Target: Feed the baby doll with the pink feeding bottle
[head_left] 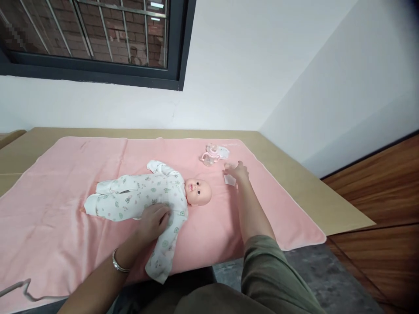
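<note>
A baby doll (196, 192) lies on its back, head to the right, in a white long-sleeved romper (131, 196) with a small print. My left hand (155, 220) rests on the romper at the doll's middle, fingers loosely bent and thumb apart. Farther right, my right hand (240, 171) reaches past the doll's head, its fingers closed around a small clear object (231, 166) too small to make out. Just below those fingers is a white square piece (230, 179). A clear baby bottle (209, 158) with pink handles stands left of my right hand, beside a white printed cloth (223, 151).
A pink blanket (59, 187) covers most of the tan table (288, 187). White walls (225, 87) and a barred window (98, 35) stand behind it. At the right are wooden panels (386, 183). A grey bent rod (26, 288) crosses the lower left corner.
</note>
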### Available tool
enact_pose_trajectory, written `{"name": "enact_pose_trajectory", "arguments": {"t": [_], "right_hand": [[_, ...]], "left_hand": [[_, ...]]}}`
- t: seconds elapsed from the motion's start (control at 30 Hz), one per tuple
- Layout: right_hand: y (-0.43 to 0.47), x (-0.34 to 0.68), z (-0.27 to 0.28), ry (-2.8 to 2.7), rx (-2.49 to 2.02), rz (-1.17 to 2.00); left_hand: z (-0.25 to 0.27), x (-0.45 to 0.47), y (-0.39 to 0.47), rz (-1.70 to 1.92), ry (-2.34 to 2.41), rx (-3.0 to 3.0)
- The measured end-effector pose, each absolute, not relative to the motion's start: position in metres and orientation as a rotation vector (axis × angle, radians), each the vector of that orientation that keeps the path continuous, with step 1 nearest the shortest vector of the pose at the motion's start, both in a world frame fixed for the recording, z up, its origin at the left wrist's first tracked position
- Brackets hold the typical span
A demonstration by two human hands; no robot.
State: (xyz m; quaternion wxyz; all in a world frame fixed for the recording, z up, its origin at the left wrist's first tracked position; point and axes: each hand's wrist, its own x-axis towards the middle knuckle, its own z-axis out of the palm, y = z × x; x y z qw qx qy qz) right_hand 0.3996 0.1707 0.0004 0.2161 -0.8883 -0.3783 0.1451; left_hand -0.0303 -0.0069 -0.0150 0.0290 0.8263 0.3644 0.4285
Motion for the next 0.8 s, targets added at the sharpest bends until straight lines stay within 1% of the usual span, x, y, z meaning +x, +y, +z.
{"name": "enact_pose_trajectory", "arguments": {"t": [0.07,0.1,0.17,0.27,0.33,0.47,0.6,0.7,0.8], "right_hand": [[0.155,0.383,0.002,-0.977,-2.281,0.508],[0.148,0.372,0.001,-0.927,-2.143,0.618],[0.135,0.346,-0.004,-0.794,-1.828,0.946],[0.126,0.31,-0.015,-0.731,-1.615,1.244],[0.127,0.292,-0.019,-0.633,-1.527,1.356],[0.128,0.269,-0.019,-0.428,-1.299,1.432],[0.114,0.257,-0.017,-0.164,-1.096,1.429],[0.094,0.253,-0.016,-0.252,-1.128,1.433],[0.073,0.246,-0.015,-0.356,-1.176,1.515]], "left_hand": [[-0.018,-0.03,-0.006,1.314,1.132,2.542],[-0.018,-0.03,-0.006,1.304,1.141,2.536],[-0.019,-0.03,-0.007,1.275,1.168,2.513],[-0.018,-0.028,-0.012,1.203,1.234,2.455],[-0.016,-0.027,-0.016,1.146,1.286,2.41],[-0.013,-0.025,-0.02,1.026,1.359,2.339],[-0.012,-0.025,-0.019,0.949,1.423,2.284],[-0.01,-0.024,-0.019,0.882,1.457,2.254],[-0.003,-0.023,-0.022,0.805,1.495,2.224]]}}
